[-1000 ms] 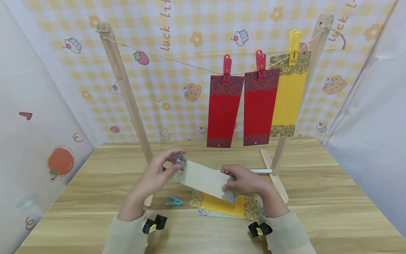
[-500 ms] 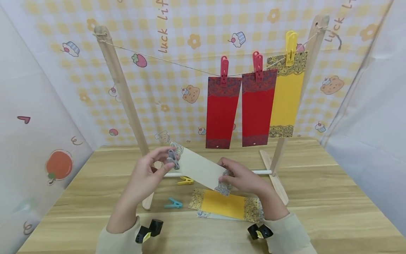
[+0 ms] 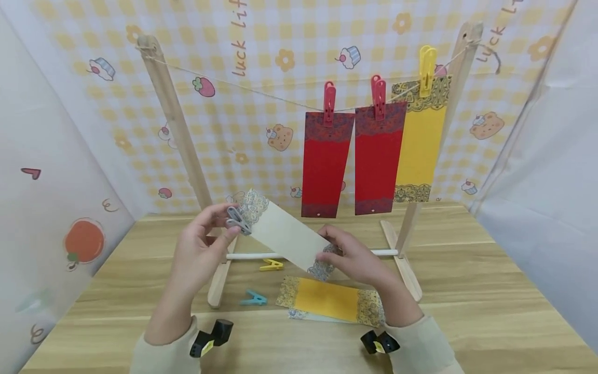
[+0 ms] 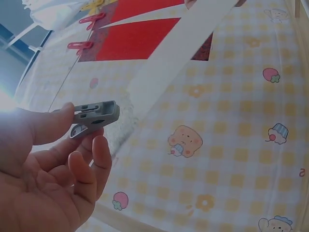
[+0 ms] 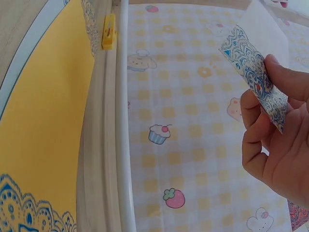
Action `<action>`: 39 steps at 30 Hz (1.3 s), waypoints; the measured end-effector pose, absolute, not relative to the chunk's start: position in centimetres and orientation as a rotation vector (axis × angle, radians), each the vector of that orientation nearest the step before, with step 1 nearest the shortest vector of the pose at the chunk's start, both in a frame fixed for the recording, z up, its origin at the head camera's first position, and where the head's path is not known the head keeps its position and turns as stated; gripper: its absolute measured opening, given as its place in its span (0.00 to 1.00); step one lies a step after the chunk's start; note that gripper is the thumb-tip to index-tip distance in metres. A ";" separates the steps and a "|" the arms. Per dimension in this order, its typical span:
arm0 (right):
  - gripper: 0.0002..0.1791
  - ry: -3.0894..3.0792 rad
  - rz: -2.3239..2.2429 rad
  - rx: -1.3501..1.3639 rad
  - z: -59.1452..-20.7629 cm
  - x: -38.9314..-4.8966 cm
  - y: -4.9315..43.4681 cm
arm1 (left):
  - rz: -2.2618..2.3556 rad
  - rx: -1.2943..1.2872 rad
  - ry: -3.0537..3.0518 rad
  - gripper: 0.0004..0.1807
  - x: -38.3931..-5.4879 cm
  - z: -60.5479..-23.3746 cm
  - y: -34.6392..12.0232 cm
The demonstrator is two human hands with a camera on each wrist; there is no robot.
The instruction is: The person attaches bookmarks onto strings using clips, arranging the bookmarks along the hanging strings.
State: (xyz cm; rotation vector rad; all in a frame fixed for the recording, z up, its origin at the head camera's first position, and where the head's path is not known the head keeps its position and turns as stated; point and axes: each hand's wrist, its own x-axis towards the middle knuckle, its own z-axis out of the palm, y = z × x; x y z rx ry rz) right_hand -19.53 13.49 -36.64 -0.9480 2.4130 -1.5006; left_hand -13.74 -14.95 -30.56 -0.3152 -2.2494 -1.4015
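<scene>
My left hand (image 3: 200,246) pinches a grey clothespin (image 4: 99,115) between thumb and finger. Its tip lies against the patterned upper left end of a cream card (image 3: 287,231) in the head view; whether it bites on the card I cannot tell. The card's lower right end is pinched by my right hand (image 3: 355,257), thumb on the lace-like border (image 5: 253,72). Tilted, the card is held above the table. Beyond it a string carries two red cards (image 3: 327,163) under red clothespins (image 3: 329,101) and a yellow card (image 3: 420,145) under a yellow clothespin (image 3: 426,72).
Wooden posts (image 3: 179,135) hold the string, joined low down by a white rod (image 3: 252,256). On the table (image 3: 467,291) lie a yellow card (image 3: 327,298) over a pale one, a blue clothespin (image 3: 254,298) and another yellow clothespin (image 3: 272,265). A checked cloth (image 3: 233,130) hangs behind.
My left hand has moved left and up with the grey clothespin, tilting the cream card's left end higher. The right hand has risen slightly, and the loose yellow clothespin has come into view.
</scene>
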 end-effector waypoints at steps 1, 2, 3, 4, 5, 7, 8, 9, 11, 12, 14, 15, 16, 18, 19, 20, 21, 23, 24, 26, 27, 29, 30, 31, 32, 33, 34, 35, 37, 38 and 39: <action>0.13 2.419 -1.511 -0.941 -36.6 -19.5 13.4 | -1.404 -0.320 -2.232 0.18 -13.7 -30.4 -15.1; 0.13 2.424 -1.522 -0.934 -36.5 -19.5 13.3 | -1.403 -0.324 -2.216 0.18 -13.8 -30.2 -15.2; 0.13 2.428 -1.536 -0.925 -36.5 -19.5 13.3 | -1.405 -0.329 -2.199 0.18 -13.8 -30.0 -15.3; 0.13 2.433 -1.550 -0.908 -36.4 -19.4 13.2 | -1.406 -0.334 -2.183 0.18 -13.8 -29.8 -15.4; 0.13 2.435 -1.566 -0.896 -36.4 -19.4 13.1 | -1.409 -0.338 -2.166 0.18 -13.8 -29.6 -15.5; 0.13 2.436 -1.603 -0.885 -36.3 -19.4 13.0 | -1.393 -0.345 -2.143 0.18 -13.9 -29.2 -15.8; 0.13 2.433 -1.624 -0.883 -36.3 -19.3 12.9 | -1.386 -0.349 -2.133 0.18 -14.0 -28.9 -15.9; 0.13 2.429 -1.645 -0.883 -36.3 -19.3 12.8 | -1.381 -0.351 -2.126 0.18 -14.0 -28.7 -16.0; 0.13 2.423 -1.681 -0.888 -36.4 -19.3 12.7 | -1.358 -0.354 -2.123 0.18 -14.1 -28.2 -16.1; 0.13 2.419 -1.696 -0.893 -36.4 -19.3 12.7 | -1.350 -0.355 -2.123 0.18 -14.2 -27.9 -16.2; 0.13 2.406 -1.726 -0.893 -36.4 -19.3 12.6 | -1.337 -0.358 -2.124 0.18 -14.2 -27.4 -16.3; 0.13 2.394 -1.746 -0.888 -36.5 -19.3 12.5 | -1.326 -0.358 -2.123 0.18 -14.3 -27.1 -16.4; 0.13 2.385 -1.764 -0.881 -36.5 -19.3 12.5 | -1.314 -0.359 -2.124 0.18 -14.3 -26.8 -16.4; 0.14 2.359 -1.809 -0.864 -36.5 -19.2 12.4 | -1.296 -0.364 -2.117 0.18 -14.4 -26.3 -16.5; 0.14 2.345 -1.832 -0.853 -36.5 -19.2 12.3 | -1.282 -0.364 -2.113 0.18 -14.5 -26.0 -16.5; 0.14 2.337 -1.854 -0.847 -36.4 -19.2 12.3 | -1.269 -0.364 -2.109 0.18 -14.6 -25.6 -16.5; 0.14 2.334 -1.872 -0.842 -36.4 -19.2 12.2 | -1.259 -0.364 -2.107 0.18 -14.7 -25.3 -16.5; 0.14 2.333 -1.906 -0.837 -36.3 -19.1 12.0 | -1.252 -0.366 -2.095 0.18 -14.9 -24.7 -16.4; 0.14 2.330 -1.924 -0.834 -36.2 -19.1 11.9 | -1.248 -0.366 -2.089 0.18 -15.0 -24.5 -16.4; 0.14 2.322 -1.963 -0.826 -36.0 -19.0 11.7 | -1.233 -0.373 -2.078 0.17 -15.1 -23.9 -16.2; 0.14 2.311 -1.984 -0.823 -35.9 -18.9 11.6 | -1.231 -0.373 -2.071 0.16 -15.1 -23.7 -16.1; 0.14 2.294 -2.020 -0.815 -35.8 -18.8 11.3 | -1.223 -0.379 -2.057 0.16 -15.2 -23.3 -15.9; 0.14 2.292 -2.035 -0.814 -35.8 -18.8 11.2 | -1.218 -0.385 -2.051 0.15 -15.2 -23.0 -15.9; 0.14 2.292 -2.049 -0.811 -35.7 -18.8 11.1 | -1.215 -0.392 -2.046 0.15 -15.3 -22.8 -15.8; 0.14 2.291 -2.062 -0.812 -35.7 -18.8 10.9 | -1.216 -0.403 -2.040 0.15 -15.3 -22.6 -15.8; 0.13 2.297 -2.074 -0.817 -35.7 -18.8 10.8 | -1.217 -0.416 -2.035 0.15 -15.4 -22.4 -15.7; 0.13 2.299 -2.086 -0.815 -35.7 -18.8 10.7 | -1.220 -0.433 -2.028 0.15 -15.5 -22.1 -15.7; 0.13 2.298 -2.102 -0.815 -35.7 -18.8 10.6 | -1.224 -0.450 -2.022 0.15 -15.5 -21.9 -15.7; 0.13 2.290 -2.133 -0.814 -35.5 -18.8 10.3 | -1.232 -0.480 -2.011 0.14 -15.7 -21.3 -15.7; 0.14 2.280 -2.148 -0.815 -35.5 -18.8 10.2 | -1.238 -0.495 -2.004 0.14 -15.8 -21.1 -15.6; 0.14 2.274 -2.161 -0.810 -35.4 -18.8 10.0 | -1.245 -0.504 -2.000 0.14 -15.8 -20.8 -15.6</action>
